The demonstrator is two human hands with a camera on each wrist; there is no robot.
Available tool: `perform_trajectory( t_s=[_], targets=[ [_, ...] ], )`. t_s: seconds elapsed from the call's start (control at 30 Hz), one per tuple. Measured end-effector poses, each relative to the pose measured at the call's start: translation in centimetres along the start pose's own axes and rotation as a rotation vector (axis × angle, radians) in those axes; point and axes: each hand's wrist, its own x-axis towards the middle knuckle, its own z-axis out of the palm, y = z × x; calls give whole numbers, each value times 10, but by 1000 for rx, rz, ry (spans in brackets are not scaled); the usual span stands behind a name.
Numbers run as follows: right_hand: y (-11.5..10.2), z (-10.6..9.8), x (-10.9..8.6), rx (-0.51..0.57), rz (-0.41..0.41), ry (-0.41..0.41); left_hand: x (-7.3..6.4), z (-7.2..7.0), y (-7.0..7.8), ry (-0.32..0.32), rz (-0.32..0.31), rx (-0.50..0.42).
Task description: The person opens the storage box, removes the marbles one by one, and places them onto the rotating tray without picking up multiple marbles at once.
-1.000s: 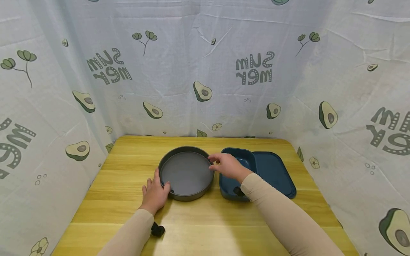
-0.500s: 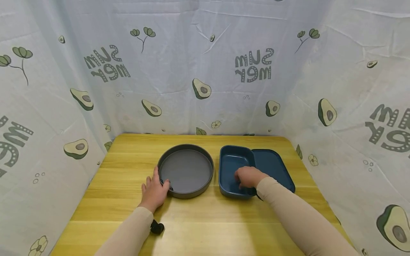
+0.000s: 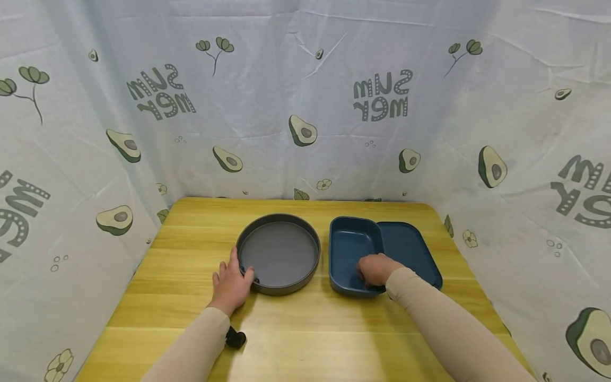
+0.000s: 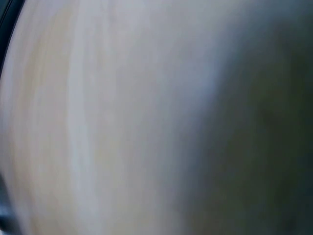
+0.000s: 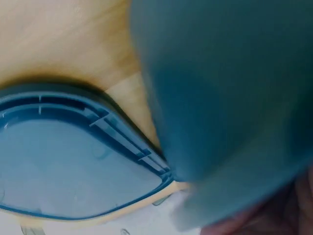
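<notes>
A round dark grey pan (image 3: pixel 279 254), shallow and straight-walled, lies near the middle of the table. At its near left rim rests my left hand (image 3: pixel 231 284), fingers spread along the outside and thumb on the rim. Small dark bits show on the rim by that thumb. To the right stands a deep blue rectangular box (image 3: pixel 353 244) with rounded corners. My right hand (image 3: pixel 377 268) reaches down into its near right part, fingers bent downward and fingertips hidden. In the right wrist view the blurred box wall (image 5: pixel 195 117) covers much of the picture, with part of the hand below.
Right of the box lies a flat blue lid (image 3: pixel 408 246) with a grooved rim. The wooden table (image 3: pixel 296 329) ends at a white printed curtain (image 3: pixel 267 111) on the back and sides. Only blurred pale surface fills most of the left wrist view.
My right hand has moved from the pan's right rim down into the blue box, then slightly further right there. The left hand stays at the pan's rim.
</notes>
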Motion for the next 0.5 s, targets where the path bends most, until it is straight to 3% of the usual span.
perform_trajectory(
  t_s=[0.37,0.5],
  targets=[
    [-1,1,-1,9,5,-38,-3,-3,3,8,12,0],
    [-3,-4,-4,-48,19,-66,-3,-3,3,10,11,1]
  ],
)
